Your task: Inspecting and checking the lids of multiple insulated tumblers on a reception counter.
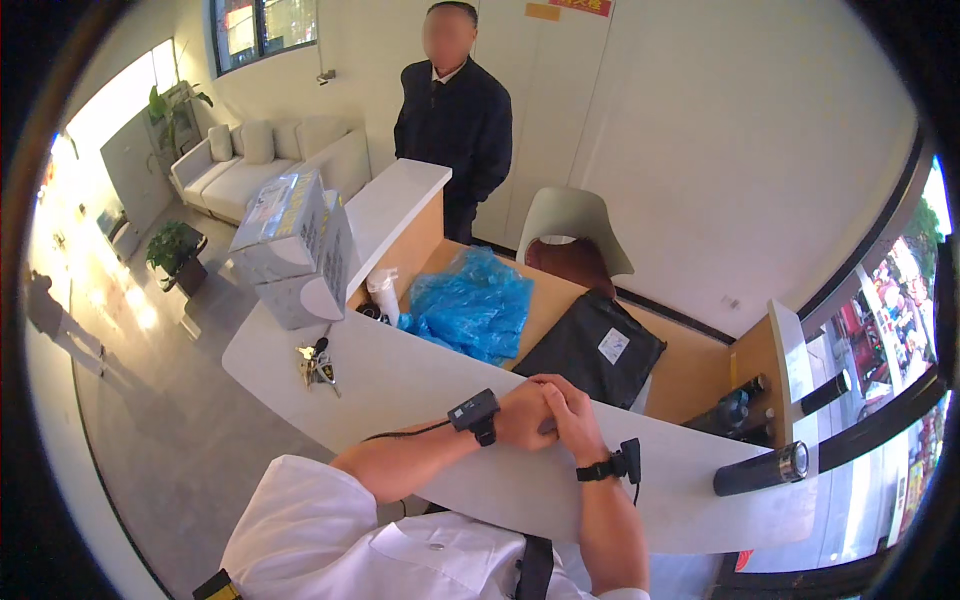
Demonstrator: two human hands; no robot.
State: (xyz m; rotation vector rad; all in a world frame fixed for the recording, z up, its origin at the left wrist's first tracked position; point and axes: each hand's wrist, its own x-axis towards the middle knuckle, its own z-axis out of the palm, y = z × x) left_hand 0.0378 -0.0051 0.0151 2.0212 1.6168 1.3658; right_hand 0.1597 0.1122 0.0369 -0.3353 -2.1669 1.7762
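Note:
My left hand (523,417) and my right hand (574,417) rest together above the white counter (517,480), the right lapping over the left. A small dark grey patch (548,427) shows between them; I cannot tell what it is. Each wrist wears a strapped black device. Just beyond the hands, on the lower wooden desk (555,330), lies a black plastic mailing bag (577,345) with a white label. Crumpled blue plastic (472,307) is heaped to its left. A bunch of keys (318,364) lies on the counter, left of my hands.
Grey taped cartons (292,255) stand stacked at the counter's left end. A dark vacuum flask (761,469) lies or stands at the right. Opposite, a person in a dark jacket (454,127) stands behind the raised ledge (401,206), near a pale chair (566,225).

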